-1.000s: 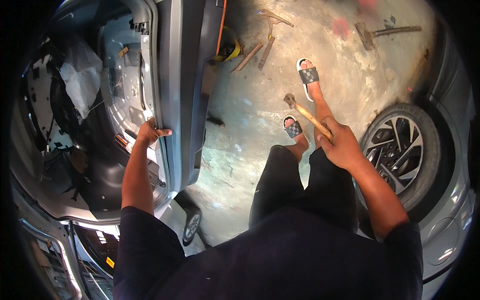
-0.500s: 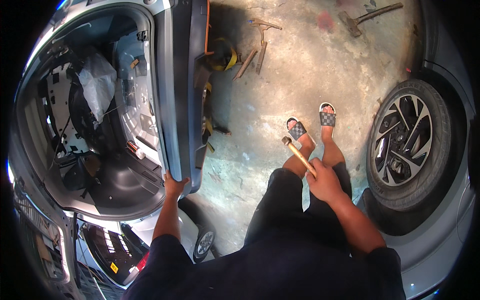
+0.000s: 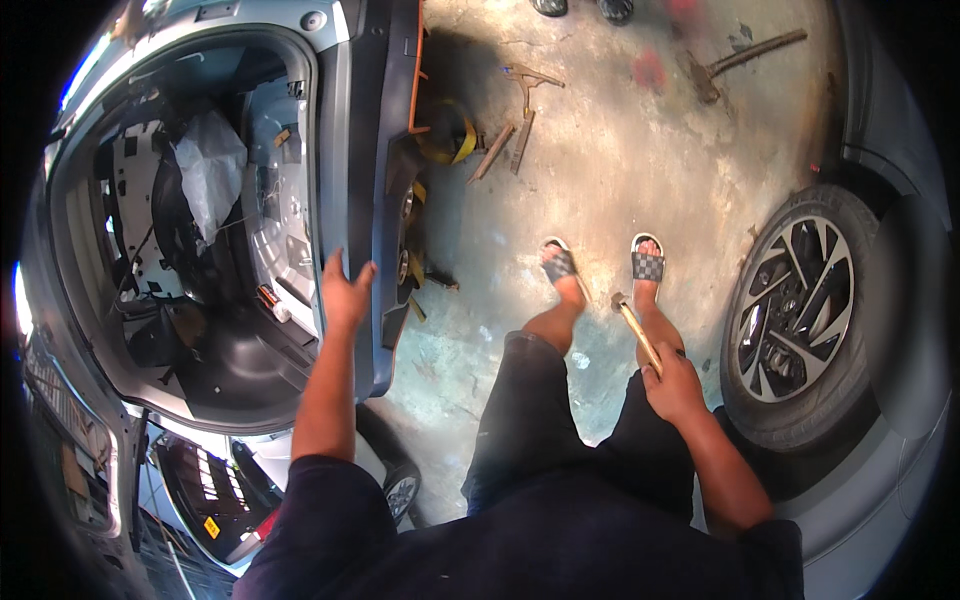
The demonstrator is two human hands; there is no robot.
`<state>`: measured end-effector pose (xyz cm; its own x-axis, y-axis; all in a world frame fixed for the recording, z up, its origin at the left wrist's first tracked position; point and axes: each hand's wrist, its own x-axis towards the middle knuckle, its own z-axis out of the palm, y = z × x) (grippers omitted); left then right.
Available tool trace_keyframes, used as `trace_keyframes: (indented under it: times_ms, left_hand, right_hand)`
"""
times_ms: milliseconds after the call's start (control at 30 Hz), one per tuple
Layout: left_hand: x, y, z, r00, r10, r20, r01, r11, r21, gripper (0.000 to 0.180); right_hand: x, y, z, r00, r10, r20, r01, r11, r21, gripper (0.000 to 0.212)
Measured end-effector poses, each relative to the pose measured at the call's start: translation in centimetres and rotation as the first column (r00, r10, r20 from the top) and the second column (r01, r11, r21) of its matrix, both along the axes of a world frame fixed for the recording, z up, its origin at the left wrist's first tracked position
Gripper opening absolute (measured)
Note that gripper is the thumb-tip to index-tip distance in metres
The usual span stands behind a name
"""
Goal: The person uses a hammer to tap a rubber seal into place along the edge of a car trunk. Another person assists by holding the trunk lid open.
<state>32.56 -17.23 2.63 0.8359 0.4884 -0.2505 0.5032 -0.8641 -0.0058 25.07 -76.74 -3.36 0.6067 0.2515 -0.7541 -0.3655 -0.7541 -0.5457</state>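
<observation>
My right hand (image 3: 672,387) is wrapped round the wooden handle of a hammer (image 3: 636,330), its dark head up and away from me, in front of my right shin. At the left, my left hand (image 3: 346,294) is over the rear sill and bumper (image 3: 372,190) of a car with its back end uncovered. Its thumb and fingers are spread, with nothing in them; whether the palm touches the bumper I cannot tell. Inside the cargo area (image 3: 235,370) lie a clear plastic sheet (image 3: 211,175) and a small orange-and-white tube (image 3: 272,302).
A sledgehammer (image 3: 745,58), a rusty metal tool (image 3: 530,80) and two short bars (image 3: 491,152) lie on the concrete floor. A yellow strap (image 3: 466,140) hangs by the bumper. Another car's wheel (image 3: 795,310) is close on my right. Someone's dark shoes (image 3: 614,10) show at the far edge.
My left hand has slid farther along the bumper, away from me, fingers spread. The hammer has moved slightly right and nearer. My feet now stand wider apart; another person's shoes have appeared.
</observation>
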Motion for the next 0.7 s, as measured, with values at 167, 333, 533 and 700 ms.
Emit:
trace_keyframes:
  times_ms: [167,333,533,700]
  left_hand:
    - [14.3,5.4,-1.5,0.977,-0.063,0.202,0.054,0.997,0.05,0.089]
    - [23.9,9.8,-4.9,0.981,0.036,0.191,-0.057,0.993,0.107,0.079]
    - [23.5,8.1,-7.8,0.92,-0.027,0.39,0.011,0.999,0.043,0.038]
    - [22.2,4.7,-7.6,0.895,-0.064,0.442,0.131,0.984,-0.122,0.053]
  right_hand:
    - [2.4,0.2,0.6,1.0,0.015,-0.006,-0.016,0.997,-0.07,0.028]
    - [5.6,4.7,1.1,1.0,0.028,0.013,-0.027,0.992,-0.126,0.029]
    - [11.9,14.8,2.3,0.996,-0.05,0.07,0.053,0.998,-0.042,0.025]
    - [25.1,28.0,8.4,0.953,0.017,0.302,-0.045,0.995,0.085,0.023]
